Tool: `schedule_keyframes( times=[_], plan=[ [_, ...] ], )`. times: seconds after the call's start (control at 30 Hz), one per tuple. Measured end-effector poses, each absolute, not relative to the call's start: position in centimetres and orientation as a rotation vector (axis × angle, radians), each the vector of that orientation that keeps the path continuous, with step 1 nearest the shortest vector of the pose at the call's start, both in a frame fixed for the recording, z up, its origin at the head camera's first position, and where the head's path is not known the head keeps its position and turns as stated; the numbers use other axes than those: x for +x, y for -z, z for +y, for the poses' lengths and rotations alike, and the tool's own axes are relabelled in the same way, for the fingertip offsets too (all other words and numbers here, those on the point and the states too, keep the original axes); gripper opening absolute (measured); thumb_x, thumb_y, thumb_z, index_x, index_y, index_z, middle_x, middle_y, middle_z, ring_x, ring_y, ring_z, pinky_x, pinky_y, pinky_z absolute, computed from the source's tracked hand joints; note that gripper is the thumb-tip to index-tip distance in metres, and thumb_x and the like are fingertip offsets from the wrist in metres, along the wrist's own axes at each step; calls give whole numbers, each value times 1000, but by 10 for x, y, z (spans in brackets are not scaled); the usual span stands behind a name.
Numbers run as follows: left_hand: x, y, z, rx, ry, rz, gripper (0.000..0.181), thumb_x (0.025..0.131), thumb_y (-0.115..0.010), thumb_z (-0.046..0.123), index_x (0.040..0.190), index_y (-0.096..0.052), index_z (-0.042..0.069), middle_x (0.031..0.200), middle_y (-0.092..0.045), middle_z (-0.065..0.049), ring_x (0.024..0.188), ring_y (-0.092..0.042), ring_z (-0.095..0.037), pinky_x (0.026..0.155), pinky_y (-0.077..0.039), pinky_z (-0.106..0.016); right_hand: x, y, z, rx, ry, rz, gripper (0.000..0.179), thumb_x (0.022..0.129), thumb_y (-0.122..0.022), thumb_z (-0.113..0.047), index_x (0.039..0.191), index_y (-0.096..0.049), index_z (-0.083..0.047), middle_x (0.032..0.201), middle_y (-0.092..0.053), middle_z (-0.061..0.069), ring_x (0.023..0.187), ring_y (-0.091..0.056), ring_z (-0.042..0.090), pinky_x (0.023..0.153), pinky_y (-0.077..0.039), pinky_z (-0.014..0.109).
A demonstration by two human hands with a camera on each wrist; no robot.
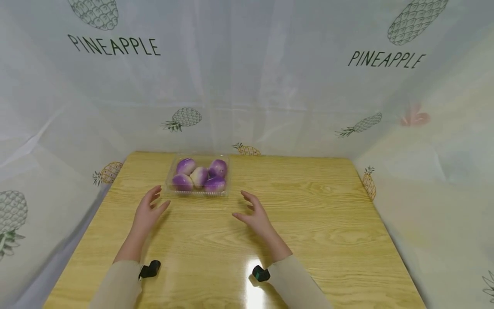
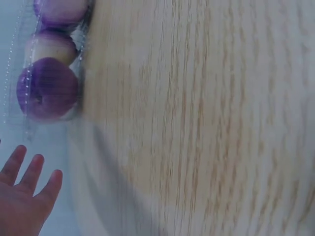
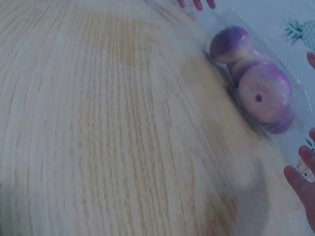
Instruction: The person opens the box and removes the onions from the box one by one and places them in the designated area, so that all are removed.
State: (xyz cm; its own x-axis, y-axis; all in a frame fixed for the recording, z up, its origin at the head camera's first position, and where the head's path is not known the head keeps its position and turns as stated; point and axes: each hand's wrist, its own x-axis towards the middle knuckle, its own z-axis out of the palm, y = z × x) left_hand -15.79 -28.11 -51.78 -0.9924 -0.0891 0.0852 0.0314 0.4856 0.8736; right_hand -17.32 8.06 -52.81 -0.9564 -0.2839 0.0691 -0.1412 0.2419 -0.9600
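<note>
Near the far edge of the table stands a clear plastic container (image 1: 197,194) with several purple-and-white turnips (image 1: 215,184) inside. My left hand (image 1: 148,210) is held in front of its left corner, fingers spread and thumb apart, holding nothing. To the front right of the container is my right hand (image 1: 255,216), its fingers and thumb parted with nothing between them. Both palms face inward, with a gap between each hand and the box. The left wrist view shows the left fingers (image 2: 30,174) below the turnips (image 2: 48,88). In the right wrist view the right fingers (image 3: 297,179) appear at the right edge.
The wooden table (image 1: 308,223) has a light grain and a bright reflection at its front. White sheeting (image 1: 247,77) printed with pineapples hangs behind it and along both sides. A small black device (image 1: 150,269) sits at the left cuff, another (image 1: 260,274) at the right.
</note>
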Motion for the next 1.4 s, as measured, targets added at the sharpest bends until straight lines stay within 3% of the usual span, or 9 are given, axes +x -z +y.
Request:
schedule_keyframes(
  times=[0.27, 0.5, 0.67, 1.07, 1.27, 1.4],
  plan=[
    [-166, 524, -283, 89, 1567, -2613, 71, 96, -65, 23, 150, -26, 1, 151, -32, -24, 135, -32, -45, 107, -31, -60, -176, 504, 59, -450, 1826, 2348, 74, 83, -78, -9, 145, -38, -2, 147, -37, 19, 135, -33, 39, 109, -31, 56],
    [-169, 525, -283, 78, 1693, -2610, 75, 96, -66, 23, 153, -21, 3, 153, -26, -27, 138, -27, -45, 110, -29, -56, -192, 530, 43, -407, 1788, 2396, 75, 81, -82, -18, 145, -42, -11, 147, -37, 10, 136, -34, 30, 111, -32, 48],
    [-170, 526, -283, 71, 1717, -2579, 73, 96, -65, 19, 152, -22, 2, 151, -29, -29, 138, -29, -44, 111, -29, -54, -196, 529, 35, -402, 1775, 2410, 75, 79, -82, -16, 143, -44, -10, 146, -38, 11, 134, -35, 32, 110, -32, 50],
    [-167, 526, -274, 90, 1702, -2568, 68, 96, -65, 25, 152, -28, 7, 154, -29, -19, 131, -40, -43, 107, -35, -53, -196, 528, 34, -363, 1852, 2395, 72, 79, -81, -10, 142, -46, -8, 143, -40, 14, 131, -37, 35, 109, -34, 52],
    [-162, 527, -260, 147, 1762, -2512, 64, 97, -64, 24, 151, -33, 9, 153, -34, -15, 131, -44, -36, 107, -37, -45, -191, 531, 43, -299, 1863, 2393, 72, 81, -80, -13, 143, -45, -13, 145, -38, 8, 132, -38, 30, 108, -35, 48],
    [-155, 527, -251, 217, 1814, -2471, 62, 97, -63, 24, 150, -34, 10, 149, -40, -17, 130, -45, -35, 108, -37, -48, -187, 535, 50, -287, 1912, 2368, 73, 81, -80, -11, 144, -43, -11, 146, -37, 10, 131, -38, 34, 108, -34, 51]
  ],
)
